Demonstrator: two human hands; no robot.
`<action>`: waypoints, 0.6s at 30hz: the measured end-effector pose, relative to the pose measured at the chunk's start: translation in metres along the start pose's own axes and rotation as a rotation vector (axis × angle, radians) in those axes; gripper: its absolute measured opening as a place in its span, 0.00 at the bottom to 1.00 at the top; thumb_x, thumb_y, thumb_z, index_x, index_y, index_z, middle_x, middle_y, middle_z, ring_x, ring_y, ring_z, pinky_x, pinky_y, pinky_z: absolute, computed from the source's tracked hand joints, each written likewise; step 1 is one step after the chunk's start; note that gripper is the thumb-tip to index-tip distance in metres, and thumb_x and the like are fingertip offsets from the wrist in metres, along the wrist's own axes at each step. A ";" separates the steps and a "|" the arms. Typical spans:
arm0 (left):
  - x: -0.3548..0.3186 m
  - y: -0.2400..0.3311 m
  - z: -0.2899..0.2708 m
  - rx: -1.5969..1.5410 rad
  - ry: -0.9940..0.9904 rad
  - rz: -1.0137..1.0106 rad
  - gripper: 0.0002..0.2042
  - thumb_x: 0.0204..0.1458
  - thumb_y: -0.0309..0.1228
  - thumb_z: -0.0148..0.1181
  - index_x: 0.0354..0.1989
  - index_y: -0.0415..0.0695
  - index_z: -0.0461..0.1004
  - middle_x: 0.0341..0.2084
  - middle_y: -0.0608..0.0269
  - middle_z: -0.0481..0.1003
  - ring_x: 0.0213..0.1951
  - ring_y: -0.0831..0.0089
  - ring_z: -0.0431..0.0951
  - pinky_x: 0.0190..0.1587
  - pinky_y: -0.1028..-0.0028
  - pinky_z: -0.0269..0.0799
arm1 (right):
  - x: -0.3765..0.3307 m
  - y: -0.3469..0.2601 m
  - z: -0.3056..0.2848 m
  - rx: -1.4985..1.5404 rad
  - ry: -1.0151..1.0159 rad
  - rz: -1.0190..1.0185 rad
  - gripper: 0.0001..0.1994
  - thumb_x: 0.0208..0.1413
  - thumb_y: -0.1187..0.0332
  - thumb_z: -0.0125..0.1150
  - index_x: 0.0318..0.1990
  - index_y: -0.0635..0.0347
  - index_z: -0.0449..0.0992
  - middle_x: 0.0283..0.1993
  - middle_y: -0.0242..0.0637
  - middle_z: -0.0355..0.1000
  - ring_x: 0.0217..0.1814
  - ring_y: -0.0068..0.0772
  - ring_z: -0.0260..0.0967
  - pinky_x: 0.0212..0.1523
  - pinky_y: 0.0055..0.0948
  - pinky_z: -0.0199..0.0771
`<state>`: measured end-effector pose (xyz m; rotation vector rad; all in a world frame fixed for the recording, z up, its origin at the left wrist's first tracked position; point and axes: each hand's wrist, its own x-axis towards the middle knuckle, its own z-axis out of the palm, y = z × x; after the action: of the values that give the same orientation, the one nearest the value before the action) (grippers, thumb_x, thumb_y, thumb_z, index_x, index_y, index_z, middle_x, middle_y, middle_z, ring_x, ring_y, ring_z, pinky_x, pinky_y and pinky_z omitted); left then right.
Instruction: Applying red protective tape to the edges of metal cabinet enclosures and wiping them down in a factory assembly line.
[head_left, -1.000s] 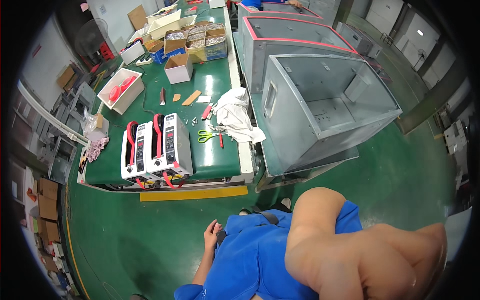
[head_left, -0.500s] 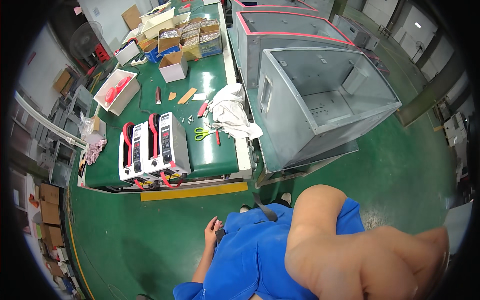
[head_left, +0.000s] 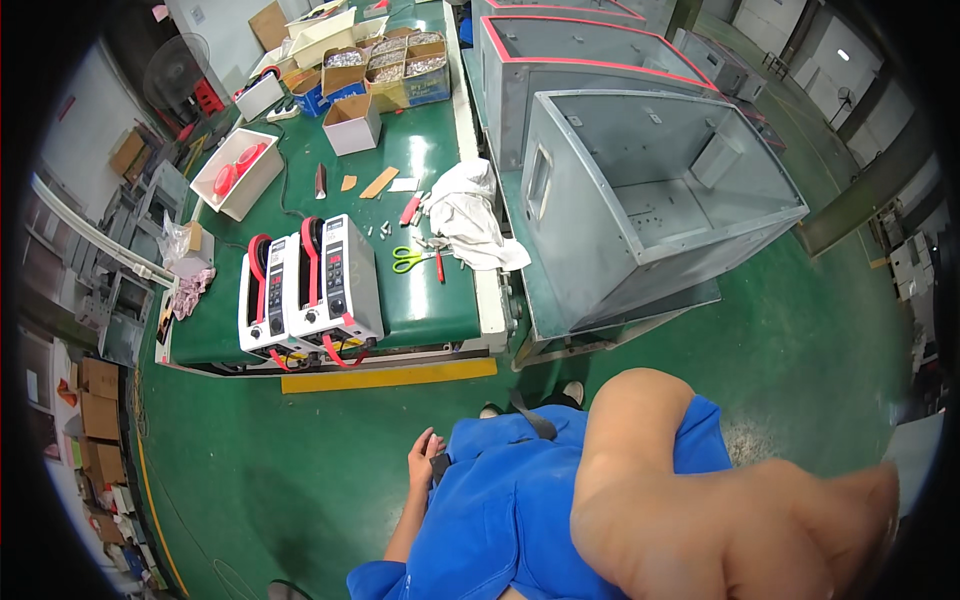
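My left hand (head_left: 424, 456) hangs low beside my blue clothing (head_left: 480, 510), its fingers loosely bent and apart. A small dark piece (head_left: 440, 466) lies against the clothing next to that hand; I see no grip on it. Large and close at the lower right, my right hand (head_left: 740, 530) is raised with the arm bent. Its fingers run into the dark rim and are blurred, so what they do is hidden. Ahead, two white tape dispensers (head_left: 335, 280) with red tape stand at the near end of the green bench (head_left: 430, 310).
Green scissors (head_left: 407, 260), a red-handled tool (head_left: 440, 266) and a white cloth (head_left: 465, 215) lie on the bench. A white bin (head_left: 215, 205) holds red rolls. Cartons of small parts (head_left: 410, 75) stand farther back. Grey metal cabinets (head_left: 590, 240) line the right side.
The bench and cabinets appear shifted slightly up and to the right in the picture. Both hands keep almost the same place and pose.
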<state>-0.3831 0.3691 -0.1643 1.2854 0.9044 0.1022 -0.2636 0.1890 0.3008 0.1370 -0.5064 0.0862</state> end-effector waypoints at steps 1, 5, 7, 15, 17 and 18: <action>0.001 -0.002 -0.001 -0.001 -0.007 0.004 0.21 0.53 0.38 0.52 0.51 0.37 0.63 0.37 0.51 0.73 0.37 0.68 0.75 0.39 0.75 0.70 | 0.001 0.002 -0.003 0.041 -0.024 -0.002 0.17 0.26 0.88 0.39 0.05 0.54 0.45 0.07 0.32 0.48 0.02 0.22 0.37 0.00 0.23 0.42; 0.004 -0.008 -0.004 0.004 -0.013 -0.002 0.21 0.53 0.38 0.52 0.51 0.37 0.63 0.37 0.52 0.73 0.38 0.68 0.75 0.38 0.75 0.70 | 0.001 0.015 0.012 0.015 0.109 -0.085 0.17 0.25 0.88 0.40 0.04 0.55 0.45 0.06 0.29 0.47 0.03 0.21 0.38 0.03 0.20 0.41; 0.004 -0.008 -0.005 0.003 -0.008 -0.008 0.22 0.53 0.38 0.52 0.52 0.38 0.63 0.37 0.52 0.73 0.38 0.68 0.75 0.38 0.75 0.70 | 0.003 0.005 0.013 0.010 0.127 0.052 0.17 0.25 0.87 0.40 0.04 0.54 0.44 0.06 0.28 0.47 0.03 0.20 0.38 0.04 0.18 0.39; 0.005 -0.007 -0.006 0.004 -0.027 -0.005 0.22 0.53 0.39 0.52 0.52 0.38 0.62 0.38 0.52 0.72 0.39 0.68 0.74 0.38 0.76 0.69 | 0.005 -0.001 0.012 0.118 0.193 0.132 0.18 0.28 0.87 0.40 0.03 0.54 0.44 0.05 0.27 0.45 0.04 0.20 0.38 0.04 0.19 0.37; 0.003 -0.003 -0.004 0.004 -0.011 -0.015 0.22 0.53 0.39 0.52 0.52 0.38 0.63 0.38 0.52 0.72 0.38 0.68 0.74 0.38 0.76 0.69 | 0.003 -0.001 0.012 0.134 0.206 0.129 0.18 0.28 0.87 0.40 0.03 0.54 0.44 0.05 0.27 0.45 0.03 0.20 0.38 0.04 0.20 0.37; 0.002 -0.001 -0.003 0.003 -0.004 -0.019 0.22 0.53 0.39 0.52 0.52 0.38 0.63 0.38 0.52 0.72 0.38 0.68 0.74 0.38 0.76 0.69 | 0.003 -0.002 0.013 0.140 0.212 0.129 0.18 0.29 0.87 0.40 0.03 0.54 0.44 0.05 0.27 0.45 0.03 0.20 0.38 0.04 0.20 0.37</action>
<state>-0.3840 0.3719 -0.1663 1.2788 0.9134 0.0832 -0.2664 0.1857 0.3132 0.2293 -0.2966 0.2599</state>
